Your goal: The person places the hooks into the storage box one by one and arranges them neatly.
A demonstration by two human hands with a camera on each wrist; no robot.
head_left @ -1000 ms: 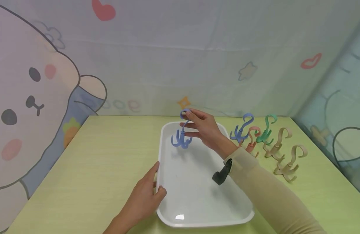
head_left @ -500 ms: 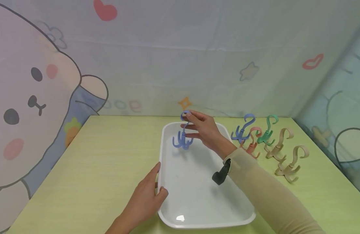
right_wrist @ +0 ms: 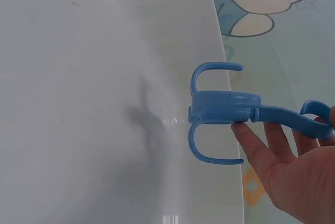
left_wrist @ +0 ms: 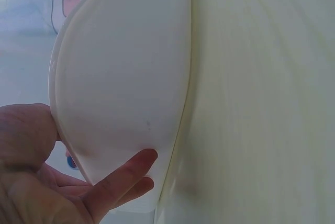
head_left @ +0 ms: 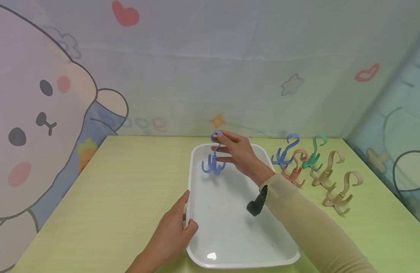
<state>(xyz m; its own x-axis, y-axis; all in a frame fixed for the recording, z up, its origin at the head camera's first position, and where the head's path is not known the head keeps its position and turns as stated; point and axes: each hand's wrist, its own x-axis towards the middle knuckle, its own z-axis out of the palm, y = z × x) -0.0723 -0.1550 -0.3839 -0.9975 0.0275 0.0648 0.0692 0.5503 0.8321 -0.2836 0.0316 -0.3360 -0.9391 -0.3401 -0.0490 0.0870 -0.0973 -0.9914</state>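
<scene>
**Blue hook held upright over tray**

The right hand (head_left: 238, 153) pinches the blue hook (head_left: 214, 156) by its top curl. The long axis is vertical, claws pointing down above the far end of the white tray (head_left: 230, 261). The left hand (head_left: 172, 233) grips the tray's near-left rim. Fingers hide part of the curl. Compared with one second earlier, the hook's position is almost unchanged.

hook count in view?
6. One blue hook held by the right hand over the white tray; five on the table right of it: blue, pink, green, two beige. None seems hidden.
</scene>
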